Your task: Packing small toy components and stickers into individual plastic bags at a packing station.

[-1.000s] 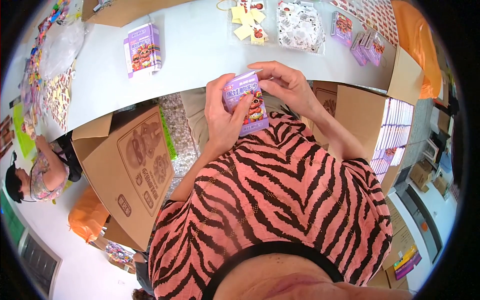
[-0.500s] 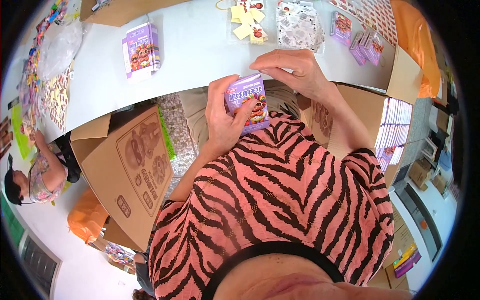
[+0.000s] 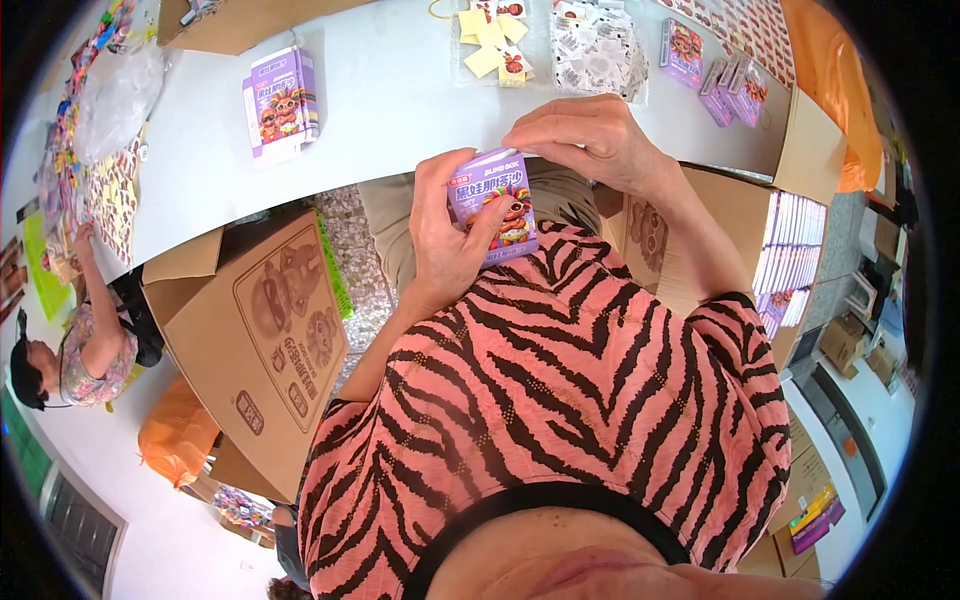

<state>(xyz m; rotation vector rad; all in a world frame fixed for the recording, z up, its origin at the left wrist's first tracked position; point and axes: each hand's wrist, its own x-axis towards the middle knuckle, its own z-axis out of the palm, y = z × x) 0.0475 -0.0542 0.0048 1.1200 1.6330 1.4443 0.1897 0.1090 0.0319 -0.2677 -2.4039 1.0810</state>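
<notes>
A small purple box [image 3: 497, 205] with a cartoon picture is held upright in front of my striped pink shirt, just below the white table's near edge. My left hand [image 3: 440, 240] wraps around its left side, thumb across the front. My right hand [image 3: 590, 140] rests over the box's top edge, fingers curled at its upper flap. A second, larger purple box [image 3: 281, 100] lies flat on the white table [image 3: 390, 100] to the left.
Yellow cut-outs [image 3: 490, 35], clear packets [image 3: 600, 55] and several small purple boxes [image 3: 725, 80] lie at the table's far side. An open brown carton [image 3: 265, 330] stands at my left, another carton [image 3: 740, 230] holding purple boxes at my right. A seated person [image 3: 75, 350] works far left.
My right hand has slid from the box's right side up to its top edge, and both hands have lifted the box slightly toward the table.
</notes>
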